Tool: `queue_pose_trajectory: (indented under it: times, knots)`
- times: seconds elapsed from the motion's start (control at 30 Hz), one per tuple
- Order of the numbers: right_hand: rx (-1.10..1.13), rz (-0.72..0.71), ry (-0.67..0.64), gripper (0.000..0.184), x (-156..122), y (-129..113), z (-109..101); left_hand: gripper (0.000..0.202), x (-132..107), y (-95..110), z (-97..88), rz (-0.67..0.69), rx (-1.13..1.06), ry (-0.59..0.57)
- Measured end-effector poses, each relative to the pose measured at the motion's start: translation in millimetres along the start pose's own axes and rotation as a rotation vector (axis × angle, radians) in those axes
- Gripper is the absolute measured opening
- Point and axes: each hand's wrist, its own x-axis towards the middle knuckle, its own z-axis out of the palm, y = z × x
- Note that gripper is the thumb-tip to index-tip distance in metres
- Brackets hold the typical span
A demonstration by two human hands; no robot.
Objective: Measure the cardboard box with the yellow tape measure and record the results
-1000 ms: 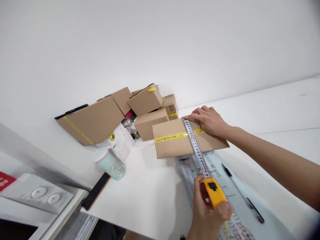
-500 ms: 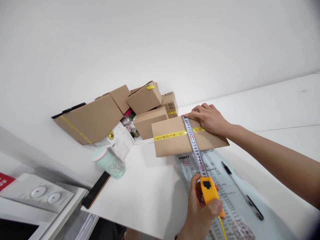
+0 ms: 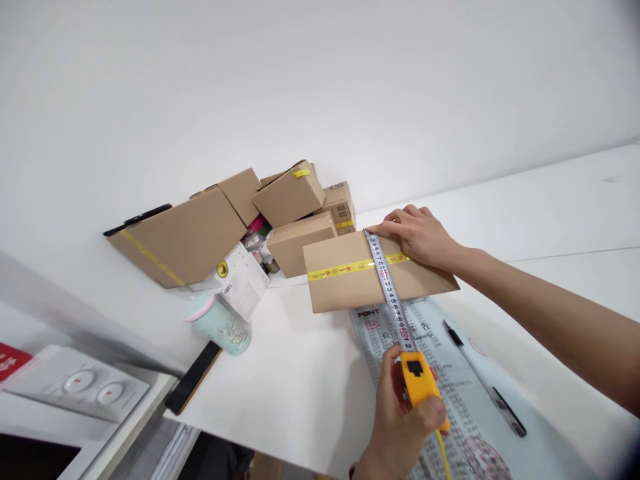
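A yellow tape measure [image 3: 420,383] sits in my left hand [image 3: 395,433], fingers and thumb wrapped round its case. Its metal blade [image 3: 386,283] runs out across the top of a cardboard box [image 3: 345,287] sealed with yellow tape. At the box's far edge my right hand [image 3: 417,233] pinches the blade's end against the cardboard, its fingers bent over that edge. Below the box lies a pale blue printed sheet or bag [image 3: 450,387], with a black-and-clear pen [image 3: 483,380] on it to the right of the tape measure.
Several cardboard boxes [image 3: 195,233] are stacked against the wall at the back left. In front of them are a white card [image 3: 245,283] and a mint tumbler with a pink lid [image 3: 220,323]. A dark flat object [image 3: 193,379] lies at the left edge of the white table [image 3: 285,387].
Almost nothing differs. Both hands, the extended blade and the box keep their places, with only a very slight shift of the view.
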Motion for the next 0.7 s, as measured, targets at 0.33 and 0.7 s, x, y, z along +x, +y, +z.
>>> queue_pose_trajectory:
  times: [0.33, 0.7]
  knots:
    - [-0.165, -0.041, 0.178, 0.040, -51, -42, -15, 0.103, -48, -11, -27.9, 0.033, 0.017, 0.126]
    - [0.220, 0.190, 0.257, 0.031, -125, -74, -27, 0.068, -64, -19, -37.6, -0.288, 0.145, 0.115]
